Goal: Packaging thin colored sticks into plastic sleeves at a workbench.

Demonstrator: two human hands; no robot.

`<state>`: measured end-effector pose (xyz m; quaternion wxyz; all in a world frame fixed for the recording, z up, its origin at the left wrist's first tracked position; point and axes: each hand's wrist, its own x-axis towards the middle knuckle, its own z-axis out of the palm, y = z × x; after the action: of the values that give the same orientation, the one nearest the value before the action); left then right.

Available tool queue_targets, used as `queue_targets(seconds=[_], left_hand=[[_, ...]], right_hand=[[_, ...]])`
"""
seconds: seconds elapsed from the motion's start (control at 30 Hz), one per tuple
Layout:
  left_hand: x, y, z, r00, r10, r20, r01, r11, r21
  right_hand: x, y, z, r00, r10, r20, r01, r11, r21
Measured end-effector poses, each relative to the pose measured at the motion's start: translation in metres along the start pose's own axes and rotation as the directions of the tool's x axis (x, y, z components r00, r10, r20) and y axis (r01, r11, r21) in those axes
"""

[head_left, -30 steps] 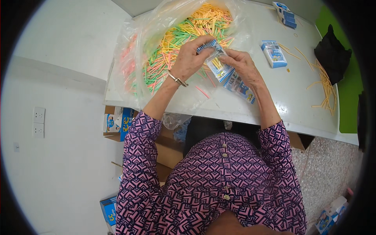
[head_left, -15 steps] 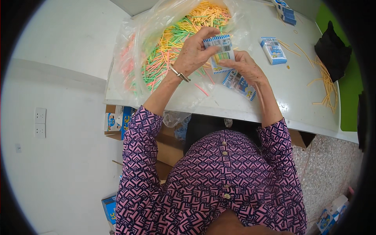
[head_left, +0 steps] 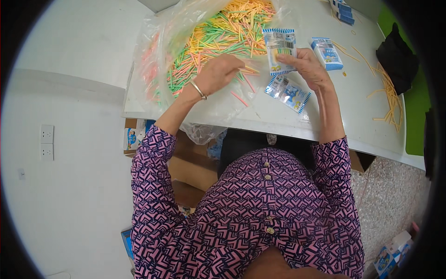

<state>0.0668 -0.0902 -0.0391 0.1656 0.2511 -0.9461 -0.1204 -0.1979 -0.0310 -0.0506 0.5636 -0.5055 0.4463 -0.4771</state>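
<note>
My right hand (head_left: 305, 69) grips a small blue-and-white packet (head_left: 279, 42) upright, thumb across its front. Yellow and green show through the packet's clear window. My left hand (head_left: 219, 74), with a metal bangle at the wrist, is closed at the near right side of the stick pile; a few thin yellow and pink sticks (head_left: 251, 70) poke out at its fingertips. The pile of coloured sticks (head_left: 223, 35), in yellow, green, orange and pink, lies in a large open clear plastic bag (head_left: 155, 56). A second flat packet (head_left: 288, 93) rests on the table just below my right hand.
Beyond my right hand lies a fuller-looking blue-and-white packet (head_left: 328, 53). Loose yellow sticks (head_left: 390, 97) are scattered at the table's right, beside a black cloth (head_left: 396, 60). More blue packets (head_left: 343, 11) sit at the far right. Open cardboard boxes (head_left: 190, 162) stand under the white table (head_left: 334, 125).
My left hand has let go of the packet and moved left and down to the sticks. My right hand keeps the packet, now slightly higher and farther right.
</note>
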Motion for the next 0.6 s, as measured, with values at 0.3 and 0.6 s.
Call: queue_targets(seconds=[0.3,0.6], left_hand=[[0.002,0.000,0.010,0.947,0.309,0.084,-0.313,0.838,0.446],[0.043,0.029,-0.040,0.814,-0.486,-0.318,0.044,0.597,-0.801]], right_hand=[[0.002,0.007,0.010,0.992,0.092,0.087,-0.096,0.995,0.037],[-0.001,0.006,0.013,0.954,0.193,0.230,-0.185,0.981,-0.056]])
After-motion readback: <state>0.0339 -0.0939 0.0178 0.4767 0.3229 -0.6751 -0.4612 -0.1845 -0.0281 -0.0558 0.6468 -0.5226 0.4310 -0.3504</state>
